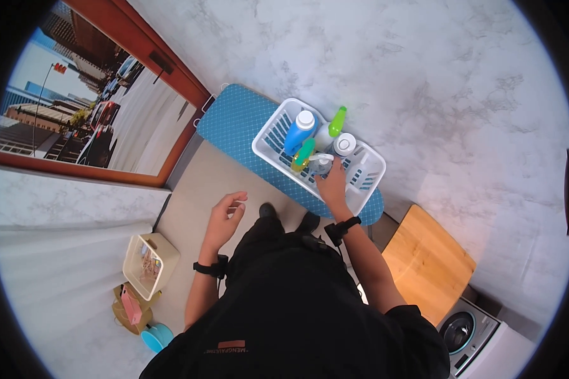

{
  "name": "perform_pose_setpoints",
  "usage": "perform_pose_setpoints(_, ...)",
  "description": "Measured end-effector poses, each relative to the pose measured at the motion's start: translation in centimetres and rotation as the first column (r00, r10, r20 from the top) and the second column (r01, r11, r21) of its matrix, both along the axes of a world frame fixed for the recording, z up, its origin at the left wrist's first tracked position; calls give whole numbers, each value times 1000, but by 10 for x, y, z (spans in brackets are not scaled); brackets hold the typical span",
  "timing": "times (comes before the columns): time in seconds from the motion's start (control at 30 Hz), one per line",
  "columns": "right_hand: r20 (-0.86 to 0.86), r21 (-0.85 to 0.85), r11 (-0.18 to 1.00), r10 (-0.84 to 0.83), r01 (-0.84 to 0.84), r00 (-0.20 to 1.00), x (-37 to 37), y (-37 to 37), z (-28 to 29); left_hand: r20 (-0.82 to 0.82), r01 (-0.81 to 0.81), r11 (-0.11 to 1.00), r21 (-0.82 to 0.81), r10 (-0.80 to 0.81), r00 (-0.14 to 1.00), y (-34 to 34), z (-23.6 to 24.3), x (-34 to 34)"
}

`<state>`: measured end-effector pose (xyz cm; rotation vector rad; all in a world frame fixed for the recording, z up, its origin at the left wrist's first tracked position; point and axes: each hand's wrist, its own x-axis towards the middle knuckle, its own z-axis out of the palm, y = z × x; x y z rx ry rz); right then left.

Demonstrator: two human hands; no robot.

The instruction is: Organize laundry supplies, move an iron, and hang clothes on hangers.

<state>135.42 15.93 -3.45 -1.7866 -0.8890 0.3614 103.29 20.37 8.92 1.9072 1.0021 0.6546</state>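
A white plastic basket (264, 151) holding several bottles sits on a blue ironing board (227, 117). Inside are a blue bottle (295, 139), a green-capped yellow bottle (302, 158), a green-topped pale bottle (337, 121) and a white-capped bottle (344, 144). My right hand (332, 184) reaches over the basket's near side, its fingers round a clear bottle with a white top (320, 163), partly hidden by the hand. My left hand (224, 218) hangs empty left of the board over the floor, fingers loosely curled and apart.
A wooden board (427, 259) lies at the right, beside a washing machine (461, 335). At lower left stand a cream bin (167, 252) with small items, a pink object (130, 303) and a turquoise bucket (158, 338). A red-framed window or picture (171, 170) is at upper left.
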Motion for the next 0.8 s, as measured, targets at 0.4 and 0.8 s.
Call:
perform_pose_setpoints(0.4, -65, 69, 997, -36, 40, 997, 27, -41, -16, 93, -48, 999, 17, 46, 995, 7, -18, -54)
perform_pose_setpoints(0.8, 0, -62, 959, 276, -275, 961, -94, -55, -11, 276, -321, 941, -110, 339, 899, -34, -87, -261)
